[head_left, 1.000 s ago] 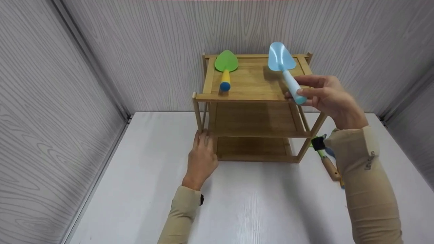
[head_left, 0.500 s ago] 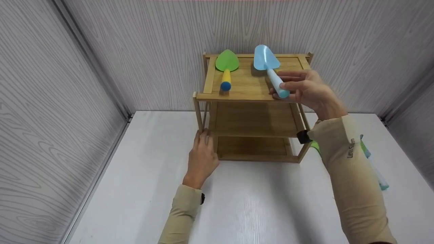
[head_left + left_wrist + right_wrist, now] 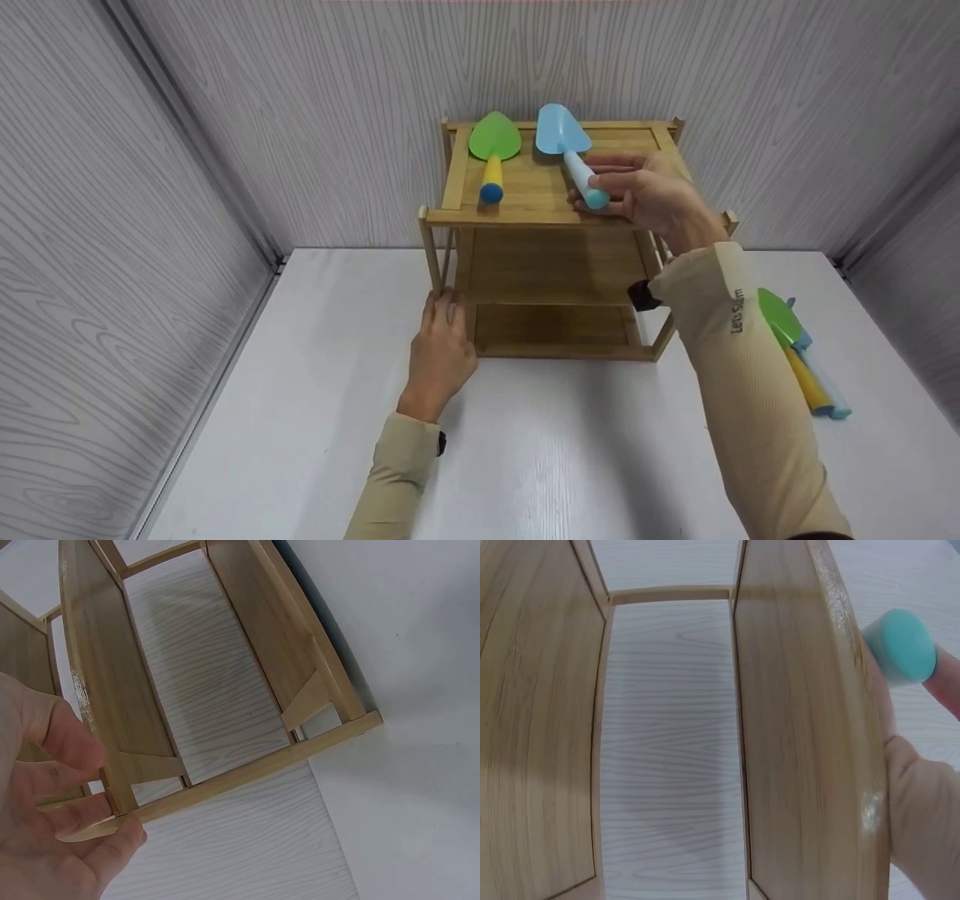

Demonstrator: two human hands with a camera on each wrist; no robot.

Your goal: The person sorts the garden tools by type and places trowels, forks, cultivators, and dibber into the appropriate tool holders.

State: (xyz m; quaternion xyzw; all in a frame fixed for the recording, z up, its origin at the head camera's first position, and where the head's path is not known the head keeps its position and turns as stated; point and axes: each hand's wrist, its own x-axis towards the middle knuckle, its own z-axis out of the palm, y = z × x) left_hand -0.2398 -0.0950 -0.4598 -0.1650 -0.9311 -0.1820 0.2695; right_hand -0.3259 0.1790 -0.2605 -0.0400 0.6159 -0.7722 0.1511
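My right hand [image 3: 656, 195] holds a light blue trowel [image 3: 562, 135] by its pale handle, over the top tier of a wooden shelf [image 3: 525, 216]. The thumb lies on the handle near its teal end cap [image 3: 905, 646], which shows past the shelf edge in the right wrist view. Left of it, a green trowel [image 3: 495, 137] with a yellow handle lies on the top tier, blade toward the back. My left hand [image 3: 439, 352] grips the shelf's front left post near the middle tier. In the left wrist view, the fingers [image 3: 71, 814] wrap that wooden frame.
On the white table [image 3: 337, 375] right of the shelf lie more garden tools, among them another green trowel [image 3: 780, 319] with a yellow handle and a light blue tool [image 3: 832, 386]; my right sleeve partly hides them. Grey wood-grain walls [image 3: 337, 97] stand behind and at both sides.
My right hand has carried the light blue trowel leftward and slightly lower over the top tier, closer to the green trowel. The left hand keeps its place on the post.
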